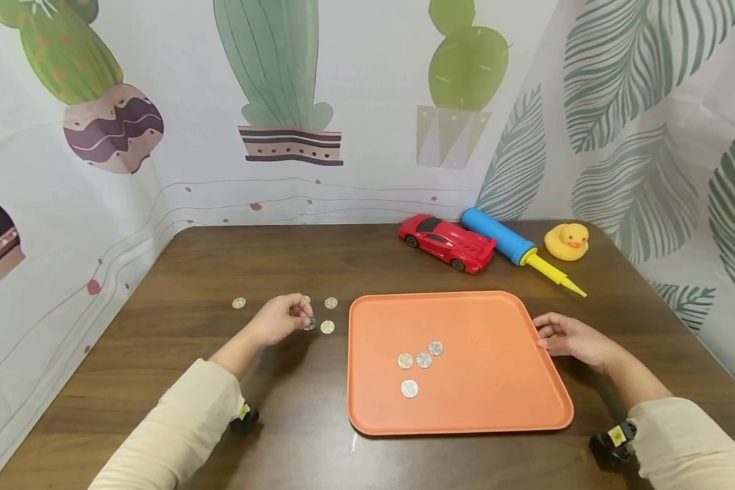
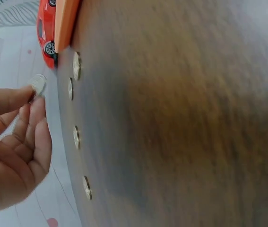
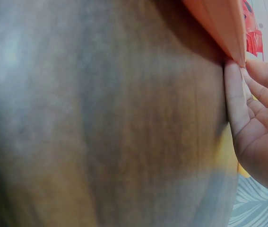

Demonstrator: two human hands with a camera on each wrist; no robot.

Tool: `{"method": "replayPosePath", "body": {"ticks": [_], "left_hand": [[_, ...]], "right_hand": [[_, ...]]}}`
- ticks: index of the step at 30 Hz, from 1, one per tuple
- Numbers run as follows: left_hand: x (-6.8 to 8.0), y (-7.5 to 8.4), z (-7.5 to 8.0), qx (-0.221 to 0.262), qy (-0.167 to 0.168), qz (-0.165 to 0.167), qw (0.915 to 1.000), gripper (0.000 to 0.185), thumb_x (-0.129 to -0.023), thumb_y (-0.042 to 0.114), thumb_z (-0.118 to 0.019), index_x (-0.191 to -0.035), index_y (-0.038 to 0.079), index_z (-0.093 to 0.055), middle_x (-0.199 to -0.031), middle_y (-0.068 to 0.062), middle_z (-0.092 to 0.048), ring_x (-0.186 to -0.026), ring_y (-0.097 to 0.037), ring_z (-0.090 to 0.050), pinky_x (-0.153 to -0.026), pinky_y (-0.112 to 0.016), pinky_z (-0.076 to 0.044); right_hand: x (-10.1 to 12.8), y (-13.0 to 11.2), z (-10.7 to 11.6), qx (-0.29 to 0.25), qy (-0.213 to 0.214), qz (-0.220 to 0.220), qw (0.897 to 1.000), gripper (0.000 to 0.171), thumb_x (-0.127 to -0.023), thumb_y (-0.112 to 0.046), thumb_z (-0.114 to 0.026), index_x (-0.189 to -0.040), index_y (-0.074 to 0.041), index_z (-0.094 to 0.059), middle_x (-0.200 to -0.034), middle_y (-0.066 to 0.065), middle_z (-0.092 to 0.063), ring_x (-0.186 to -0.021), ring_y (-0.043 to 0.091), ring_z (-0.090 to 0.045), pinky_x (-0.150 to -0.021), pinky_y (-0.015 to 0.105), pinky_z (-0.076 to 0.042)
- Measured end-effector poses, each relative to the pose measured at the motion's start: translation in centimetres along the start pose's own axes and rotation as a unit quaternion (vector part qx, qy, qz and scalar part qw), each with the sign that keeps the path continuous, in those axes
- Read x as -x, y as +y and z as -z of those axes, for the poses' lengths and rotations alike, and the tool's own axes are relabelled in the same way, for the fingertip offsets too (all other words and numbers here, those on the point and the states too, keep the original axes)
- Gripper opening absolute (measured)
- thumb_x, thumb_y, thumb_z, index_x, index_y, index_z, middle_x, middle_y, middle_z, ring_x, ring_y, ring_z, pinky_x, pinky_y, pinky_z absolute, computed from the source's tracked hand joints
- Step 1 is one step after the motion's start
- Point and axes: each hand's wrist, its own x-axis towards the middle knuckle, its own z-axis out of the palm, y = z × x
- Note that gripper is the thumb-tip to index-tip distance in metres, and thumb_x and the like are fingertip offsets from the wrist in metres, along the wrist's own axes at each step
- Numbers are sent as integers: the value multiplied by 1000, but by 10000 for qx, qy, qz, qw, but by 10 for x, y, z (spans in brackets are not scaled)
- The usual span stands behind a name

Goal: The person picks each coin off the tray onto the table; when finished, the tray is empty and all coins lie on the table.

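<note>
My left hand (image 1: 300, 316) hovers just above the brown table, left of the orange tray (image 1: 496, 408), and pinches a small silver coin (image 1: 309, 322) between thumb and forefinger. The left wrist view shows that coin (image 2: 38, 85) lifted off the wood at the tips of the left hand (image 2: 33, 97). Three more coins (image 1: 327, 327) lie around it and one is half hidden behind the fingers. Several coins (image 1: 424, 360) lie in the tray. My right hand (image 1: 542, 333) rests on the table with its fingertips against the tray's right rim (image 3: 219, 23). It holds nothing.
At the back right of the table lie a red toy car (image 1: 448, 243), a blue and yellow hand pump (image 1: 517, 248) and a yellow rubber duck (image 1: 567, 241). Printed cloth walls close in the left, back and right sides. A lone coin (image 1: 239, 303) lies further left.
</note>
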Motion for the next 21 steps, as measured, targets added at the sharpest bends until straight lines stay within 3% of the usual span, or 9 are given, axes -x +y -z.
{"method": "replayPosePath", "body": {"ticks": [6, 21], "left_hand": [[-1, -9, -1, -269, 88, 365, 9989, 8, -74, -7, -54, -78, 1, -53, -70, -3, -52, -64, -14, -47, -57, -26, -39], [-5, -21, 0, -879, 300, 462, 9946, 9, -69, -4, -58, -74, 3, -55, -68, -3, -54, -63, -15, -48, -59, -28, -38]], "right_hand": [[0, 1, 0, 8, 1, -8, 10000, 45, -85, -4, -50, -113, 21, -24, -89, 11, -49, -79, 14, -55, -71, 27, -46], [0, 1, 0, -89, -51, 89, 9999, 43, -86, -1, -47, -113, 22, -23, -90, 11, -49, -79, 13, -54, -70, 27, -46]]}}
